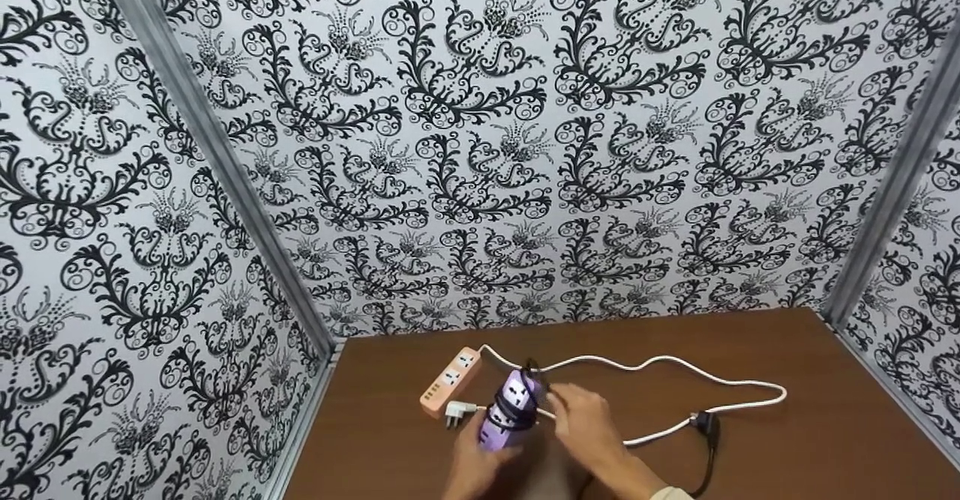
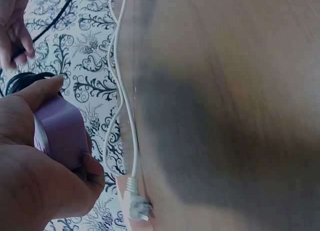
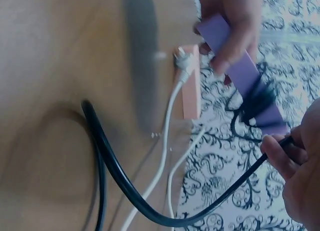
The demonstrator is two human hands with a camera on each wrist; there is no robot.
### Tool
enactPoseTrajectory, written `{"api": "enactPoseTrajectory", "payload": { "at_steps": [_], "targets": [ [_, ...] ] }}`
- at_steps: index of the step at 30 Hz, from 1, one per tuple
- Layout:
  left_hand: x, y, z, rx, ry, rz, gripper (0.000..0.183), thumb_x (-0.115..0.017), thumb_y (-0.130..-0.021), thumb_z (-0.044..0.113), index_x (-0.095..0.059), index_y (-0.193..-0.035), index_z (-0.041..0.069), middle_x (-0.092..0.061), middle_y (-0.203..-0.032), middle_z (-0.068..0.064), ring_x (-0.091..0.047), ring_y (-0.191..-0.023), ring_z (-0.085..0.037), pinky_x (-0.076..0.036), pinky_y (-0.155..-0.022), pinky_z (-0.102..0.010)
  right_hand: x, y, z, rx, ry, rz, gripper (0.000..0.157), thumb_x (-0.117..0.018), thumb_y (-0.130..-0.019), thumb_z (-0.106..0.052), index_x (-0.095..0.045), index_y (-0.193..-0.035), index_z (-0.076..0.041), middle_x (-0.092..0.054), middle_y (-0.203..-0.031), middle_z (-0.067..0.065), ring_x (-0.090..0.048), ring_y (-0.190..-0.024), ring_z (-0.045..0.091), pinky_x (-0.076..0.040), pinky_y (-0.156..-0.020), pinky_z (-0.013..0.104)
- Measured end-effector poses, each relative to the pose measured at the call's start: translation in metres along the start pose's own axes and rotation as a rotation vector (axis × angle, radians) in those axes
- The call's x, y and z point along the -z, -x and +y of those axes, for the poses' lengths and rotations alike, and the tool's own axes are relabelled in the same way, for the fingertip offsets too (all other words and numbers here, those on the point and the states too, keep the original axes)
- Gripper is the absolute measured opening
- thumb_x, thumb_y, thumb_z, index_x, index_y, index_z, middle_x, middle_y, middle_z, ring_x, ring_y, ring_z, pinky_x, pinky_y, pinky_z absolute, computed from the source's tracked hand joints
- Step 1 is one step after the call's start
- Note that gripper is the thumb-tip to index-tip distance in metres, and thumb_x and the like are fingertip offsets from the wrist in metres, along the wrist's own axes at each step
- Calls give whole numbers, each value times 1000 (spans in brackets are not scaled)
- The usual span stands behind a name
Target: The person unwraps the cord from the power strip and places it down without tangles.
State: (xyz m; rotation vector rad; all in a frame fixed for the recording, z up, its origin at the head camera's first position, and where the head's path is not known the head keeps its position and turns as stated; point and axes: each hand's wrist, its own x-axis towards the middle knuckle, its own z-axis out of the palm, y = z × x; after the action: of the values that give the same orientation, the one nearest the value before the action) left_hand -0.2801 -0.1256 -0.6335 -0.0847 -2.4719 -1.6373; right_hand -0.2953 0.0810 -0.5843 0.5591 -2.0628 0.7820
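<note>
Strip (image 1: pixel 491 438), purple, boxy and smooth-sided, is held above the brown wood-grained table (image 1: pixel 375 417) by the left hand (image 1: pixel 472 461), fingers and thumb curled around one end. Glossy, rounded black cord (image 3: pixel 117 174) loops about it; the right hand (image 1: pixel 587 419) pinches a length. Beyond lies a long peach strip (image 1: pixel 450 384), a chunky white plug (image 1: pixel 458 409) near it.

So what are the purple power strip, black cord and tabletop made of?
Purple power strip: probably plastic, smooth flat faces. Black cord: likely rubber or soft plastic, slightly shiny, bending in curves. Tabletop: wood or wood-look laminate, brown with streaky grain.
</note>
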Motion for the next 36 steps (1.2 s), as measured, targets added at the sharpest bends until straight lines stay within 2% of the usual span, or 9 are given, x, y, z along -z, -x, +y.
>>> {"api": "enactPoseTrajectory", "payload": {
  "at_steps": [4,7,11,13,18,25,30,34,36],
  "targets": [
    [4,-1,-3,70,172,-1,59,-89,-73,-1,-64,-126,1,-71,-104,-10,-63,-84,-15,-55,-68,-27,6,0,15,-109,32,-15,13,-81,-83,4,-76,-91,-5,-78,-84,6,-77,-76,24,-61,-69,38],
    [7,-4,-3,109,276,25,57,-86,-76,-4,-61,-127,-2,-68,-98,-12,-62,-77,-16,-54,-60,-28,12,7,27,-227,14,-109,8,-76,-89,3,-76,-95,-2,-79,-88,10,-77,-80,28,-63,-73,42],
    [8,-7,-2,97,301,73,55,-85,-76,-4,-61,-125,-5,-70,-101,-13,-62,-83,-14,-55,-69,-28,21,20,43,-400,0,-250,8,-70,-96,1,-76,-99,-2,-80,-92,12,-77,-83,31,-62,-75,46],
    [8,-7,-3,86,292,81,54,-86,-75,-5,-63,-123,-6,-71,-102,-13,-62,-85,-12,-54,-74,-27,24,28,52,-451,19,-301,7,-69,-97,0,-75,-98,-2,-80,-91,11,-76,-82,30,-61,-73,46],
    [8,-5,-5,74,296,66,49,-85,-74,-6,-64,-119,-5,-71,-97,-12,-61,-80,-9,-54,-73,-26,28,47,69,-453,81,-400,4,-72,-96,-4,-73,-92,-4,-77,-84,6,-74,-79,26,-59,-71,44],
    [9,0,-4,71,325,40,47,-85,-75,-6,-63,-116,-5,-70,-94,-10,-62,-76,-8,-54,-69,-26,25,62,77,-409,99,-499,11,-73,-95,-2,-66,-89,-9,-70,-76,2,-69,-71,21,-53,-62,38],
    [11,2,-4,76,323,24,49,-85,-75,-5,-63,-119,-5,-70,-94,-10,-62,-76,-8,-55,-68,-26,22,65,76,-442,71,-486,14,-72,-95,-1,-62,-88,-9,-66,-73,1,-63,-67,16,-49,-59,36],
    [13,1,-5,68,299,37,47,-86,-75,-4,-64,-117,-4,-71,-95,-10,-62,-76,-7,-54,-71,-25,19,67,79,-462,-32,-446,12,-68,-97,-1,-61,-91,-7,-63,-72,1,-57,-66,15,-47,-58,38],
    [14,1,-5,69,299,35,46,-85,-75,-3,-64,-116,-4,-71,-94,-10,-62,-76,-7,-54,-70,-25,15,73,88,-392,-85,-417,10,-63,-102,-5,-58,-94,-6,-59,-72,0,-53,-65,13,-44,-56,37]
  ]
}}
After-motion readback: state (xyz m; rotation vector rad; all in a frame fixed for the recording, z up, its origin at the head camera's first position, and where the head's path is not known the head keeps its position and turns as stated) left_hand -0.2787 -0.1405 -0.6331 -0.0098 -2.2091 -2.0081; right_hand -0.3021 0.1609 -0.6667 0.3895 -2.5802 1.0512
